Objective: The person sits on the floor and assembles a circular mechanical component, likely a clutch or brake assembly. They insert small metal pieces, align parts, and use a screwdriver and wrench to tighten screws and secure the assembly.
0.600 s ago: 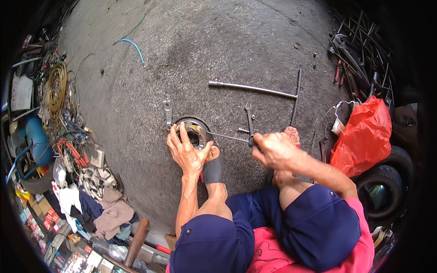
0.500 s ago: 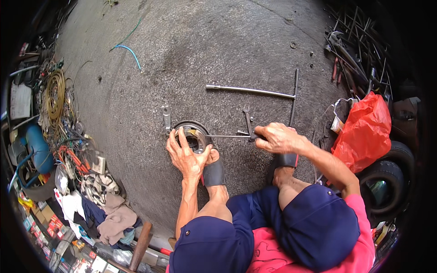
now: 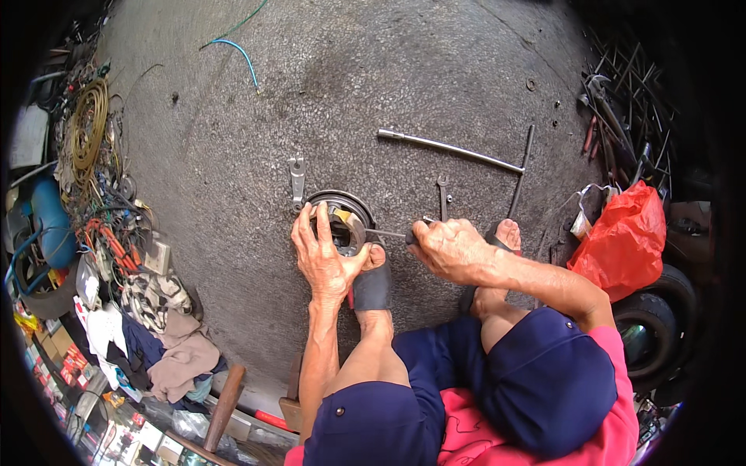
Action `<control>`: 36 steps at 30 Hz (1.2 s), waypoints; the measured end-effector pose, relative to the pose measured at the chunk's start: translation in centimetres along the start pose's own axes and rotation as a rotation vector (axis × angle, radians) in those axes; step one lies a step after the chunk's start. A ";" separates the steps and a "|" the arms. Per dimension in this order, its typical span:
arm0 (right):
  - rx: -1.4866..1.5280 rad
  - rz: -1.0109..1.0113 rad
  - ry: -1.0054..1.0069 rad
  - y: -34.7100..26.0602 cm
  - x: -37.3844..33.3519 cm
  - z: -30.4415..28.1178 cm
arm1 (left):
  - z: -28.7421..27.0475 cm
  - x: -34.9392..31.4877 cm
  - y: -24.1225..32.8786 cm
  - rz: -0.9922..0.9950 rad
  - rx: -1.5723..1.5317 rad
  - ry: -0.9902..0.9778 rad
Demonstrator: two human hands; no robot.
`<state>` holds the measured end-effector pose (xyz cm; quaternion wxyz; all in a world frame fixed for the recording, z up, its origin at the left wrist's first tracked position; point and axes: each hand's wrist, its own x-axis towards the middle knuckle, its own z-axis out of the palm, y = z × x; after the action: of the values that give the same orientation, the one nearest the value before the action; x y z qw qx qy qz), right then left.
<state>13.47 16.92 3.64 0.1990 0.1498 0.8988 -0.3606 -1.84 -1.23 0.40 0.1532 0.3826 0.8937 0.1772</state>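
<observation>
Right hand (image 3: pixel 454 250), gripping tool (image 3: pixel 386 232), nearer metal housing (image 3: pixel 360 203); yellowish piece (image 3: pixel 342 214) inside.

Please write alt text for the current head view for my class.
The left hand steadies a round metal brake assembly while the right hand holds a screwdriver to it, on rough pavement. A T-handle socket wrench lies beyond, a red plastic bag at right.

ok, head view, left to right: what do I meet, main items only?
Yellowish coil → light blue tube → flat metal lever → round metal part → thin tool shaft → right hand → red plastic bag.
</observation>
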 end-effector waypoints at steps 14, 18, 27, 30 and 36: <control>-0.278 -0.194 -0.025 -6.3 0.1 -6.3 | -3.2 1.1 -2.2 0.047 -0.238 -0.180; -0.045 -0.003 -0.063 -2.2 -1.4 -8.6 | -2.5 0.7 -2.0 -0.026 -0.246 -0.148; 0.332 0.186 -0.083 3.2 -1.6 -7.1 | -1.7 0.6 -1.4 0.003 -0.162 -0.093; 0.297 0.196 -0.083 3.2 -1.5 -6.4 | -0.5 0.3 -1.2 -0.041 -0.137 -0.004; 0.203 0.161 -0.091 3.3 -1.2 -4.2 | -1.1 1.0 -1.8 -0.032 -0.103 -0.035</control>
<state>14.86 22.02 5.06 0.2517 0.2243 0.8330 -0.4388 -4.03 -1.83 0.44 0.1911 0.3630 0.8866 0.2136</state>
